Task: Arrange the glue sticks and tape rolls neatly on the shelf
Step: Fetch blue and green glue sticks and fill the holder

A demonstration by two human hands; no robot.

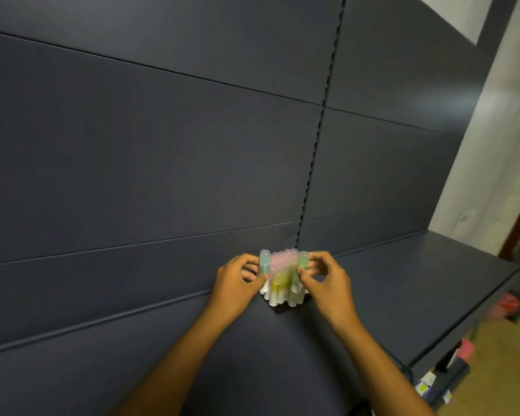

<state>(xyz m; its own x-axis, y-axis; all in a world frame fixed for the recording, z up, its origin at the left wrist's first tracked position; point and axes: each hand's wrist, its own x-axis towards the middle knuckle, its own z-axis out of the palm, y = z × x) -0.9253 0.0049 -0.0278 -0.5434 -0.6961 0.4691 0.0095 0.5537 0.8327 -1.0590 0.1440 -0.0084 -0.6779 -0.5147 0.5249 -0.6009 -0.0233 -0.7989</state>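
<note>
Pastel-capped glue sticks [282, 274] stand bunched on the dark shelf [403, 283], left hand [237, 283] and right hand [324, 283] both gripping the cluster from either side.

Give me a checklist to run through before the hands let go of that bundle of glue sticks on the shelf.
1. Both hands on the bundle: ok. The left hand and right hand grip the cluster of glue sticks from opposite sides.
2. Sticks upright: ok. Coloured caps point up, white bodies down.
3. Bundle resting on the shelf: ok, its base appears to sit on the surface, near the back panel.
4. Sticks packed evenly: cannot tell; the picture is blurred.
5. Dark item under the bundle's front edge: cannot tell what it is.
6. Tape rolls placed: not ok; none visible on the shelf.
</note>
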